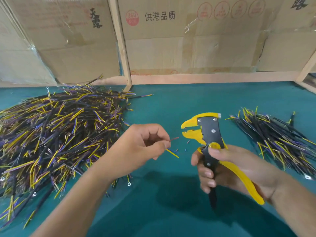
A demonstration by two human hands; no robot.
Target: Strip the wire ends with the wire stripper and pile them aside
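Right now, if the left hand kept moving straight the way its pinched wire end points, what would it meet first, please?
The left hand aims the red wire end rightward at the wire stripper; its yellow jaws, slightly parted, would likely come first. Depth is uncertain from this one view.

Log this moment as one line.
left hand: pinches wire | right hand: grips stripper | wire tip outside jaws
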